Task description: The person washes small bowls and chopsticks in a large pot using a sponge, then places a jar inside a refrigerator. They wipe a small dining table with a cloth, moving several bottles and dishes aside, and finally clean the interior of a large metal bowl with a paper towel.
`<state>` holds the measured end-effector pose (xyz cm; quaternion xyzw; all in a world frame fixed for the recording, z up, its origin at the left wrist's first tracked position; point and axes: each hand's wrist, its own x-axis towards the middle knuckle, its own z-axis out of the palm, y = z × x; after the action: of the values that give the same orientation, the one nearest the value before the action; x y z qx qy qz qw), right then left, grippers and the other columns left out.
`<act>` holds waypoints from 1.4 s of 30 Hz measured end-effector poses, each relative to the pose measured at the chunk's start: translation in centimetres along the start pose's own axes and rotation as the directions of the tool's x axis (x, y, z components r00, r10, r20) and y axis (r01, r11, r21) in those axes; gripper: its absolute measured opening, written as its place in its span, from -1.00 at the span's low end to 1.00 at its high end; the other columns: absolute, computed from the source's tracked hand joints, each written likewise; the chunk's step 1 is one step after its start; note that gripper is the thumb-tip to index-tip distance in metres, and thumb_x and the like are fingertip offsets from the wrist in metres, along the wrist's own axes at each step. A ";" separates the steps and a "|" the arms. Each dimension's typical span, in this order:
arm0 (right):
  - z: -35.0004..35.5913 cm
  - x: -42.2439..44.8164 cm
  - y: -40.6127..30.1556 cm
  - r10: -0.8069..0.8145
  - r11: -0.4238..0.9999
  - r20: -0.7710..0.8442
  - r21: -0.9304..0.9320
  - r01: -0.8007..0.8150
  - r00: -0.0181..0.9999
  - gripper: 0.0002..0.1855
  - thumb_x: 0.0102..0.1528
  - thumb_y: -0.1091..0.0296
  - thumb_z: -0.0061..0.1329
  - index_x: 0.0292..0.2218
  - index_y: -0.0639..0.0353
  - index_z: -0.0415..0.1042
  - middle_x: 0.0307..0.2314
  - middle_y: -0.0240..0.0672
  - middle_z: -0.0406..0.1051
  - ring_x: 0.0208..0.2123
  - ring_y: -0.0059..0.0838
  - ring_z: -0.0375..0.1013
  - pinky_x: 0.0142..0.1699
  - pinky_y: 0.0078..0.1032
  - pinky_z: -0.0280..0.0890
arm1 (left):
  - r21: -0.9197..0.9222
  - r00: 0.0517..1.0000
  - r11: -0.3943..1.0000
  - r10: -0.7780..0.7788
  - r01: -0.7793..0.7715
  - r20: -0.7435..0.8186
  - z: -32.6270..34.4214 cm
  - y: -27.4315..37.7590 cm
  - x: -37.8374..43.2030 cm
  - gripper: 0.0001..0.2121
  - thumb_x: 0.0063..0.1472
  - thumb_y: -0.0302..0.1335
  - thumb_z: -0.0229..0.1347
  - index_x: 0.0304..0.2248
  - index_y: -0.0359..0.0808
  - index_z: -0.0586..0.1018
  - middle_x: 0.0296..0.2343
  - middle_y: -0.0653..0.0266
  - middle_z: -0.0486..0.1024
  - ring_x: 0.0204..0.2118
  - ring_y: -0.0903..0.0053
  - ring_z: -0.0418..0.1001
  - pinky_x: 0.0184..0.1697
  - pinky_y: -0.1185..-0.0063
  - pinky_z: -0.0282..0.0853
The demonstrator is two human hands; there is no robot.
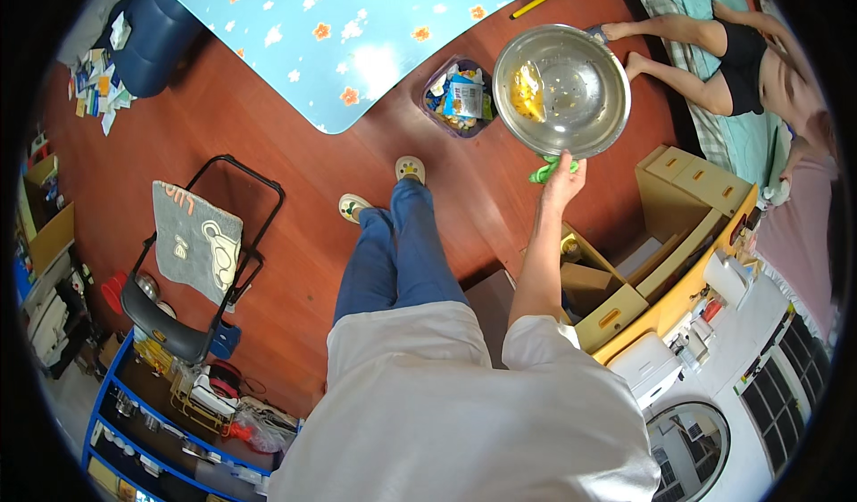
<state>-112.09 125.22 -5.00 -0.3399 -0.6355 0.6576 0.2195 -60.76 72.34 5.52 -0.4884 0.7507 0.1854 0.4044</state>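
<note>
My right hand [564,182] grips the near rim of a round stainless steel basin [582,67], with the arm stretched forward. A bunched green cloth [546,169] is in the same hand, below the rim. Inside the basin, a shiny yellow patch [527,94] lies on the left, and small crumb-like bits are scattered over the bottom; I cannot tell what the patch is. Just left of the basin, a bin [428,108] on the floor is filled with wrappers and packets. My left hand is out of view.
Ahead is a table with a blue floral cover [294,53]. A folding chair [194,241] stands left, near a blue shelf unit [110,375]. To the right are a wooden desk with drawers [609,318] and a person [730,67] on a bed [699,127], feet near the basin.
</note>
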 end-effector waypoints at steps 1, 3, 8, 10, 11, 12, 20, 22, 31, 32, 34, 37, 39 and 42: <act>-0.8 0.7 -0.4 0.039 0.998 0.018 -0.056 -0.038 0.999 -0.78 0.14 0.54 -0.12 -0.16 0.27 0.41 -0.36 -0.39 0.46 -0.42 -0.63 0.41 -0.32 -0.61 0.32 | 0.003 1.000 1.000 0.008 -0.008 0.001 0.1 0.3 0.4 -0.77 0.21 -0.35 0.01 -0.37 -0.36 0.59 -0.48 -0.08 0.54 -0.45 0.13 0.54 -0.38 0.30 0.38; 0.4 0.5 -0.5 -0.027 0.999 -0.005 -0.018 0.027 1.000 -0.75 0.14 0.54 -0.12 -0.12 0.26 0.41 -0.35 -0.40 0.46 -0.42 -0.62 0.41 -0.33 -0.62 0.32 | 0.013 1.000 1.000 0.011 -0.011 -0.001 -0.2 0.5 0.6 -0.76 0.21 -0.34 0.01 -0.37 -0.36 0.59 -0.47 -0.08 0.54 -0.44 0.13 0.54 -0.37 0.30 0.38; 0.2 0.6 -2.3 0.210 0.973 0.086 0.083 -0.217 0.974 -0.73 0.12 0.49 -0.08 -0.11 0.22 0.40 -0.39 -0.41 0.46 -0.47 -0.59 0.44 -0.38 -0.58 0.37 | 0.024 0.999 0.999 0.037 -0.037 0.005 -0.4 1.3 1.6 -0.76 0.20 -0.34 0.01 -0.37 -0.36 0.59 -0.47 -0.08 0.54 -0.44 0.13 0.54 -0.37 0.29 0.38; -0.3 0.5 -2.4 0.294 0.942 0.163 0.118 -0.315 0.942 -0.73 0.12 0.48 -0.07 -0.11 0.21 0.40 -0.40 -0.40 0.46 -0.48 -0.57 0.44 -0.40 -0.57 0.38 | 0.025 1.000 0.999 0.030 -0.030 0.003 -0.7 1.1 1.3 -0.76 0.20 -0.34 0.01 -0.36 -0.35 0.59 -0.47 -0.08 0.54 -0.44 0.13 0.54 -0.37 0.29 0.38; -0.6 0.4 -2.4 0.367 0.902 0.246 0.141 -0.407 0.897 -0.73 0.12 0.47 -0.07 -0.11 0.20 0.39 -0.40 -0.39 0.46 -0.49 -0.56 0.45 -0.41 -0.56 0.39 | 0.026 0.999 0.999 0.032 -0.033 0.003 -0.9 1.1 1.4 -0.76 0.20 -0.33 0.01 -0.36 -0.35 0.59 -0.47 -0.08 0.54 -0.44 0.13 0.54 -0.37 0.29 0.38; -0.9 0.1 -2.6 0.426 0.883 0.279 0.079 -0.462 0.861 -0.72 0.11 0.45 -0.06 -0.11 0.19 0.39 -0.41 -0.39 0.47 -0.49 -0.54 0.45 -0.41 -0.56 0.39 | 0.025 1.000 0.999 0.031 -0.031 0.001 -0.8 1.1 1.4 -0.76 0.20 -0.33 0.01 -0.36 -0.35 0.59 -0.47 -0.08 0.54 -0.44 0.12 0.54 -0.37 0.29 0.38; -1.7 -3.6 0.5 0.732 0.673 0.253 -0.128 -0.728 0.633 -0.90 0.05 0.44 -0.04 -0.33 0.19 0.40 -0.52 -0.32 0.41 -0.60 -0.48 0.40 -0.55 -0.51 0.39 | 0.024 0.999 0.999 0.032 -0.033 0.010 -0.9 1.0 1.0 -0.75 0.20 -0.32 0.01 -0.36 -0.35 0.59 -0.46 -0.09 0.54 -0.43 0.12 0.54 -0.36 0.29 0.38; -1.6 -4.0 1.8 0.773 0.627 0.236 -0.143 -0.766 0.589 -0.88 0.03 0.45 -0.02 -0.34 0.24 0.39 -0.54 -0.31 0.40 -0.64 -0.44 0.38 -0.60 -0.48 0.35 | 0.021 1.000 0.999 0.029 -0.030 0.006 -1.0 0.9 1.0 -0.75 0.20 -0.32 0.01 -0.36 -0.35 0.60 -0.46 -0.09 0.54 -0.43 0.12 0.54 -0.36 0.29 0.39; -0.9 -3.2 4.2 0.835 0.546 0.095 -0.257 -0.797 0.541 -0.82 -0.02 0.47 0.00 -0.36 0.39 0.36 -0.58 -0.20 0.38 -0.66 -0.36 0.37 -0.63 -0.44 0.32 | 0.004 1.000 1.000 0.018 -0.018 0.013 -0.8 0.6 0.3 -0.74 0.20 -0.31 0.01 -0.35 -0.34 0.60 -0.45 -0.10 0.54 -0.42 0.11 0.54 -0.36 0.29 0.39; -0.5 -2.7 4.6 0.831 0.547 0.069 -0.287 -0.787 0.552 -0.82 0.02 0.44 -0.01 -0.37 0.39 0.35 -0.60 -0.17 0.37 -0.71 -0.35 0.35 -0.65 -0.45 0.32 | 0.005 1.000 1.000 0.017 -0.017 0.011 -0.7 0.6 0.2 -0.74 0.20 -0.31 0.01 -0.35 -0.34 0.60 -0.45 -0.10 0.54 -0.42 0.11 0.54 -0.35 0.28 0.39; 0.3 -1.5 5.5 0.816 0.549 0.020 -0.342 -0.763 0.578 -0.81 0.02 0.44 -0.01 -0.38 0.42 0.35 -0.60 -0.16 0.37 -0.71 -0.33 0.36 -0.65 -0.44 0.32 | -0.002 1.000 1.000 0.005 -0.005 0.014 -0.4 0.5 -0.2 -0.74 0.20 -0.31 0.01 -0.35 -0.34 0.60 -0.45 -0.10 0.54 -0.42 0.11 0.54 -0.35 0.28 0.39; 1.2 0.9 7.7 0.787 0.537 -0.030 -0.458 -0.708 0.617 -0.76 0.02 0.44 -0.01 -0.36 0.52 0.38 -0.58 -0.10 0.42 -0.68 -0.30 0.41 -0.64 -0.38 0.33 | -0.010 1.000 1.000 -0.017 0.017 0.019 0.1 0.2 -1.2 -0.74 0.20 -0.30 0.01 -0.34 -0.34 0.60 -0.45 -0.10 0.54 -0.42 0.10 0.54 -0.35 0.28 0.39; 1.0 3.3 11.4 0.649 0.504 -0.156 -0.646 -0.574 0.745 -0.72 0.03 0.44 -0.01 -0.33 0.59 0.41 -0.53 -0.05 0.46 -0.64 -0.27 0.47 -0.61 -0.33 0.35 | -0.008 1.000 1.000 -0.011 0.011 0.021 0.0 0.5 -1.2 -0.74 0.20 -0.30 0.01 -0.34 -0.34 0.60 -0.45 -0.11 0.54 -0.42 0.10 0.54 -0.35 0.28 0.39; 0.8 5.8 14.1 0.599 0.350 -0.237 -0.782 -0.516 0.765 -0.58 0.00 0.26 0.10 -0.22 0.48 0.48 -0.29 0.01 0.52 -0.26 -0.25 0.55 -0.15 -0.34 0.39 | -0.014 1.000 1.000 -0.022 0.022 0.022 0.1 0.5 -1.7 -0.73 0.20 -0.30 0.01 -0.34 -0.34 0.60 -0.44 -0.11 0.54 -0.42 0.10 0.54 -0.35 0.28 0.39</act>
<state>-114.57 127.54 -19.88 -0.5655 -0.7168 0.3385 -0.2277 -60.83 73.67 6.71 -0.4973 0.7395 0.1916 0.4114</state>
